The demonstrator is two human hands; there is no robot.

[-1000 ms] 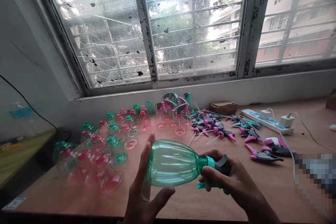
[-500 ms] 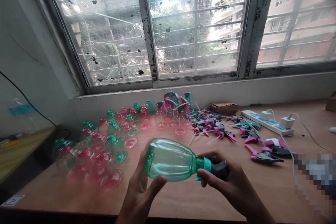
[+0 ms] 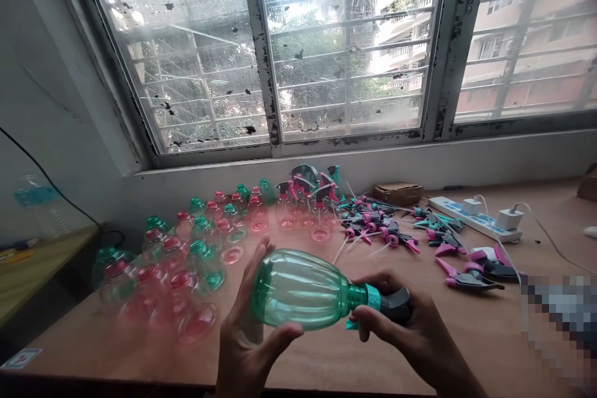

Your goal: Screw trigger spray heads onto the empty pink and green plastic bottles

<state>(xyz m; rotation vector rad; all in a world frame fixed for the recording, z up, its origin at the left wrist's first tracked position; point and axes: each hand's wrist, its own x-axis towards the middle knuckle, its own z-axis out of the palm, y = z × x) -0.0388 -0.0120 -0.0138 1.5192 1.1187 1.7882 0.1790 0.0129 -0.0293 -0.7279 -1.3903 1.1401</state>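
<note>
Since half a second ago, the left hand's point(image 3: 240, 342) fingers have straightened upward past the bottle's point(image 3: 298, 289) base. Over the table point(image 3: 345, 364), the bottle lies sideways, its base cupped loosely by the half-open left hand. The right hand point(image 3: 415, 320) curls closely round the head point(image 3: 395, 307), its teal collar point(image 3: 373, 296) at the bottle's neck.

Window point(image 3: 345, 43): main light source, beyond the bench point(image 3: 336, 354); white glare blown out near its top.
Left wall point(image 3: 51, 74): dim, grey, in shade.
Bench front: dull, falling nearly black below its edge.
Green spray bottle point(image 3: 298, 289): pale streaked reflections, fairly clear.
Pink bottles point(image 3: 172, 255): soft, hazy, reddish bleed around them.
Frame edges: wide-angle slant; upper right corner darkened.
Lower right: blocky pixelation hides detail.
</note>
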